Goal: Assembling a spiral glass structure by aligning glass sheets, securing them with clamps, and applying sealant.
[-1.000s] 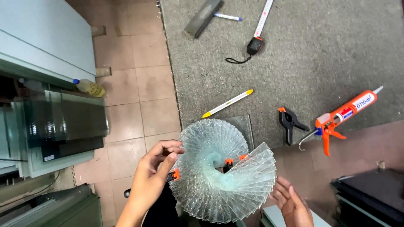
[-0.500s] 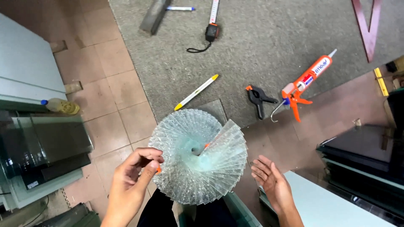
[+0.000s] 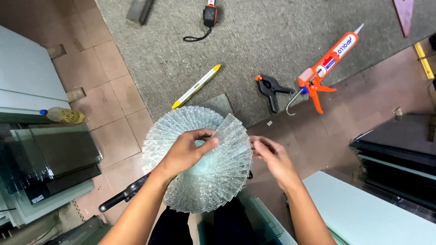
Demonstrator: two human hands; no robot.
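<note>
A big grey carpet (image 3: 254,54) covers the far part of the floor, and brown floor tiles (image 3: 113,118) lie to its left and near side. Dark glass sheets (image 3: 59,159) are stacked at the left. In the middle, near the person, is a round fan of thin glass pieces (image 3: 200,172), spread like a wheel. The left hand (image 3: 184,152) lies on top of the fan, with its fingers (image 3: 206,138) pinching one glass piece. The right hand (image 3: 272,159) touches the fan's right edge, fingers curled on the glass. An orange glue gun (image 3: 327,63) lies far right on the carpet. A black clamp (image 3: 270,88) is just left of it. A yellow and white marker (image 3: 196,86) lies far from the fan.
</note>
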